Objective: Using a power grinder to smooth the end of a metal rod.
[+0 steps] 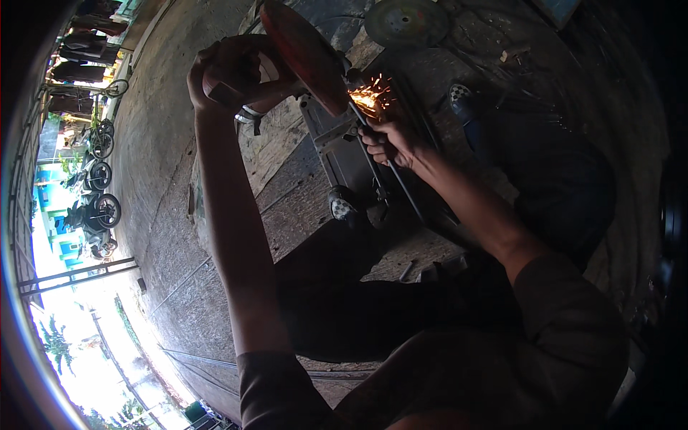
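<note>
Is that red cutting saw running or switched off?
Running: orange sparks fly where the red saw meets the thin metal rod.

One cut-off saw [301,54], one metal rod [390,168] (sparking), two shoes [342,206], three motorbikes [97,211].

Motorbikes [97,208] stand parked outside at left; a round metal disc [406,21] lies on the floor.
</note>
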Action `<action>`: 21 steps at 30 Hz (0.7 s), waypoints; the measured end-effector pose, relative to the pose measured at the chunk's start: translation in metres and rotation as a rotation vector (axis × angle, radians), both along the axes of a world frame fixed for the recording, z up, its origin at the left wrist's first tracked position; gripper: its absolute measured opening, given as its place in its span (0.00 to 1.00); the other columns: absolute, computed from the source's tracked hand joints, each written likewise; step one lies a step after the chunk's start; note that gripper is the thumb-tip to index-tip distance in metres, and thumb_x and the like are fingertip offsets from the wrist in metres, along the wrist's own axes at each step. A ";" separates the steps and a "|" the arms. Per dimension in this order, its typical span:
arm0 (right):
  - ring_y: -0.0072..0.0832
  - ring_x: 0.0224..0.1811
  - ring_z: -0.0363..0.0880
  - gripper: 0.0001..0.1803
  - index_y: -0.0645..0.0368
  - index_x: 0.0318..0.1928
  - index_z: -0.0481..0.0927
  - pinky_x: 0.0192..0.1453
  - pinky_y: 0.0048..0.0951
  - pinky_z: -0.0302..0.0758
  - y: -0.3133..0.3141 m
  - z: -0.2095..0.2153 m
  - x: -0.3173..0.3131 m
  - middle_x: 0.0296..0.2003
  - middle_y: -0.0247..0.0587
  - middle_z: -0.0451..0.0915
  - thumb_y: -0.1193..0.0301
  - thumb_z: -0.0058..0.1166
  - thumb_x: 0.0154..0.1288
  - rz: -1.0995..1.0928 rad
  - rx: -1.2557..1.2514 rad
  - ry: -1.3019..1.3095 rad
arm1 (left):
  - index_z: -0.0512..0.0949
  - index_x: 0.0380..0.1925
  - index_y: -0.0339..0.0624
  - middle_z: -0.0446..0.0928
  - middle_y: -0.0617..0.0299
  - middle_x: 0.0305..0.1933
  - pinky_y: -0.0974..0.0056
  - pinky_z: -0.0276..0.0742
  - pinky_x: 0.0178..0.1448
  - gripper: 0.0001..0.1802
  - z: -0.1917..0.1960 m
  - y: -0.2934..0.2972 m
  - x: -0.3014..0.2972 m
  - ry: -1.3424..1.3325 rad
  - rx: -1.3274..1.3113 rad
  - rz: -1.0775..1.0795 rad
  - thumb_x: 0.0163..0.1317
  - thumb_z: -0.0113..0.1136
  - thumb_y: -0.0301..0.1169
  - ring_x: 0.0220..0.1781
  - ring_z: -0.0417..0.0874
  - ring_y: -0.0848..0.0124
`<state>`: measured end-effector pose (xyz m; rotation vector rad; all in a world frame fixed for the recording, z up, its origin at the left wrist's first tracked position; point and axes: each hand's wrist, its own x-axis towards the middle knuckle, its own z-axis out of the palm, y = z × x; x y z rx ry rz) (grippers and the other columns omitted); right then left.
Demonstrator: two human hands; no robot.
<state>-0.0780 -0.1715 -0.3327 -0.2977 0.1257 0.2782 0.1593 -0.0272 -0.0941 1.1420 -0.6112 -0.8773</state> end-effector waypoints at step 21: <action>0.51 0.32 0.78 0.09 0.68 0.43 0.74 0.36 0.45 0.73 0.028 0.007 0.002 0.29 0.55 0.77 0.78 0.48 0.63 -0.868 -1.966 -0.167 | 0.75 0.47 0.27 0.77 0.53 0.33 0.62 0.75 0.36 0.36 -0.001 0.003 -0.003 -1.427 0.384 0.221 0.61 0.41 0.54 0.32 0.77 0.64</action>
